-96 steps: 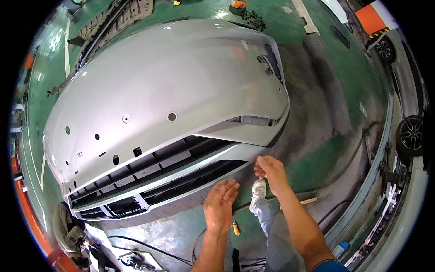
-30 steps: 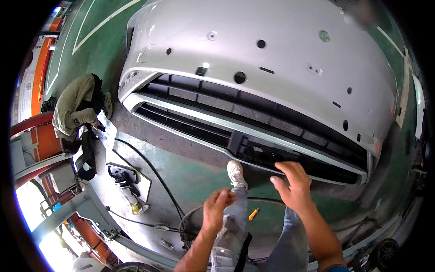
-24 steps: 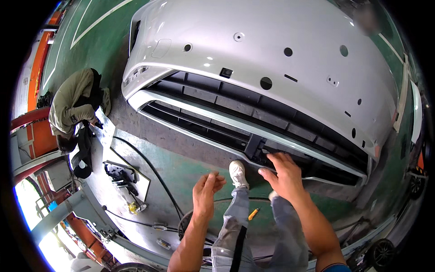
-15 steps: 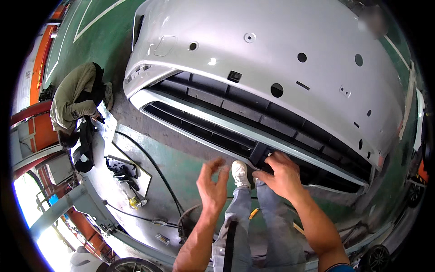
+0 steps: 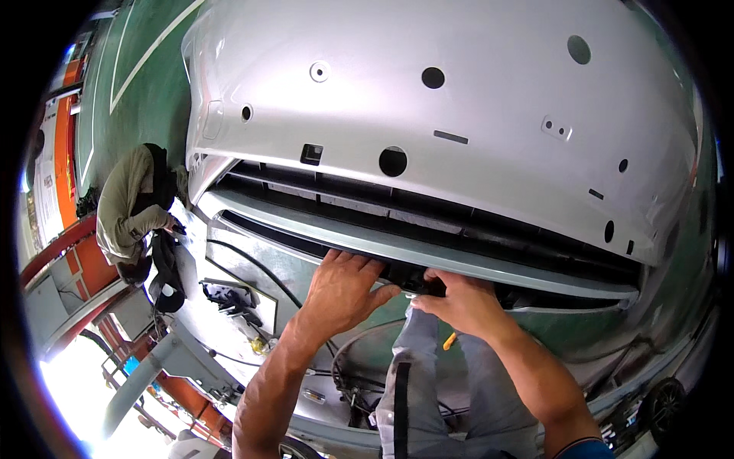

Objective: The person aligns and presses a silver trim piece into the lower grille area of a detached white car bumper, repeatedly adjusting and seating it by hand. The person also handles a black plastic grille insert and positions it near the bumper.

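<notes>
Bumper (image 5: 501, 92): a big silver car bumper, right in front of the person and across the upper and middle view, dotted with round and slotted holes (image 5: 433, 78).
Bar (image 5: 397, 243): silver, running along the bumper between its upper and lower openings.
Left hand (image 5: 342, 291): back up, at the lower opening, fingers side by side and reaching in below the bar, thumb spread apart from them toward the other hand; the fingertips are hidden, so I cannot tell whether it grips.
Right hand (image 5: 462, 304): near the left one, at the same opening, forefinger and thumb on either side of a dark gap (whether they pinch anything, I cannot tell).
Black piece (image 5: 403, 276): in the lower opening, between the two hands.
Legs (image 5: 413, 398): in grey-blue trousers below the hands, a black strip down the left one.
Yellow tool (image 5: 449, 341): small, on the floor, between the legs as seen from above.
Crouched person (image 5: 130, 199): bent over near the bumper's left end.
Black parts (image 5: 229, 297): in a heap on the left, near a curving black cable (image 5: 264, 271).
</notes>
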Tool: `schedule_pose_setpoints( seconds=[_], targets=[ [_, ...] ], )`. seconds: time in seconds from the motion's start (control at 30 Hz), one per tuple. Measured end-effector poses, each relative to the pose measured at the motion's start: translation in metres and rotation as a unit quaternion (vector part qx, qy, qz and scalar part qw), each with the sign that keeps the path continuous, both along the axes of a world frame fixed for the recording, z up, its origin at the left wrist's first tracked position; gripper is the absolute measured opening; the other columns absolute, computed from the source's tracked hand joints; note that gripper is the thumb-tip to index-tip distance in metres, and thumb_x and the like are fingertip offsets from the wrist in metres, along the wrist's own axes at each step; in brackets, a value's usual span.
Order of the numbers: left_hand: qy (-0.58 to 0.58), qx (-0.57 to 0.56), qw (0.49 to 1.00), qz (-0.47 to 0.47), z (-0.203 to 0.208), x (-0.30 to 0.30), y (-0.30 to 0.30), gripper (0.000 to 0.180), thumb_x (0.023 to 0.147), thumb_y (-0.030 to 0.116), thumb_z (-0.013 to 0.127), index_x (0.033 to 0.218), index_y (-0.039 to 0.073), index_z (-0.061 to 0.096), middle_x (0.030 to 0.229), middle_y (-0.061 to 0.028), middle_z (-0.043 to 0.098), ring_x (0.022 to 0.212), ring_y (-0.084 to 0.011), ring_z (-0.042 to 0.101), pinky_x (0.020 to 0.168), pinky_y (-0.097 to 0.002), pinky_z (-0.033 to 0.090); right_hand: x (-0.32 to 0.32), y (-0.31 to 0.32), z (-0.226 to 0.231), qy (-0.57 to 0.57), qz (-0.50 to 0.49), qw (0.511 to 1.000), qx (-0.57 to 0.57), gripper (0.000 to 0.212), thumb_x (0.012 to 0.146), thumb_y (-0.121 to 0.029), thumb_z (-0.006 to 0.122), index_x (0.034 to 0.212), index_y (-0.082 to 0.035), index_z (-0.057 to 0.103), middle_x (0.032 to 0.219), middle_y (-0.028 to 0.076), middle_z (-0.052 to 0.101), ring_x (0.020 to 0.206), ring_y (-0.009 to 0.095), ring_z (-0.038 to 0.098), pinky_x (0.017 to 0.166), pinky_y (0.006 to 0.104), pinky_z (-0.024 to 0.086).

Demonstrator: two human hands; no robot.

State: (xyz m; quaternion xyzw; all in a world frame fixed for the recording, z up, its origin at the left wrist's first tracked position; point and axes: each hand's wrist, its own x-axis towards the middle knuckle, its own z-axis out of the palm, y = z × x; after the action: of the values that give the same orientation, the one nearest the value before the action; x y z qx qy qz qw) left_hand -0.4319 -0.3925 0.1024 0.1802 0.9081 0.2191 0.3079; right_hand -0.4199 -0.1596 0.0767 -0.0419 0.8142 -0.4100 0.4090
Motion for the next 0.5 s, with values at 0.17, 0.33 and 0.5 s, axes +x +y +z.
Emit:
schedule_pose_setpoints(
  seconds=[0.17, 0.33, 0.5],
  targets=[
    [-0.051, -0.027, 0.997, -0.046, -0.005, -0.009, 0.002, 0.05, 0.086, 0.042, 0.072, 0.11, -0.001, 0.068, 0.105, -0.0197, 0.068, 0.105, -0.0376, 0.062, 0.095, -0.0466, 0.046, -0.005, 0.001, -0.002, -0.043, -0.005, 0.999, -0.011, 0.045, 0.075, -0.034, 0.08, 0.103, -0.002, 0.066, 0.091, 0.014, 0.067, 0.086, 0.032, 0.065, 0.078, 0.0405, 0.051],
    [-0.152, -0.068, 0.983, -0.082, -0.005, -0.023, 0.003, 0.052, 0.086, 0.044, 0.072, 0.112, -0.001, 0.067, 0.101, -0.0204, 0.069, 0.095, -0.0401, 0.065, 0.086, -0.0471, 0.051, -0.018, -0.001, 0.006, -0.1, 0.038, 0.994, 0.011, 0.047, 0.077, -0.031, 0.081, 0.108, 0.001, 0.066, 0.099, 0.018, 0.07, 0.093, 0.035, 0.068, 0.083, 0.0439, 0.052],
    [-0.078, -0.018, 0.996, -0.046, -0.013, -0.014, 0.0, 0.049, 0.084, 0.046, 0.072, 0.104, 0.0, 0.07, 0.09, -0.0184, 0.071, 0.088, -0.0363, 0.069, 0.082, -0.0452, 0.054, -0.003, -0.003, -0.003, -0.058, -0.002, 0.998, 0.017, 0.04, 0.074, -0.034, 0.082, 0.092, -0.001, 0.067, 0.08, 0.014, 0.064, 0.076, 0.029, 0.064, 0.07, 0.0404, 0.049]
  ],
)
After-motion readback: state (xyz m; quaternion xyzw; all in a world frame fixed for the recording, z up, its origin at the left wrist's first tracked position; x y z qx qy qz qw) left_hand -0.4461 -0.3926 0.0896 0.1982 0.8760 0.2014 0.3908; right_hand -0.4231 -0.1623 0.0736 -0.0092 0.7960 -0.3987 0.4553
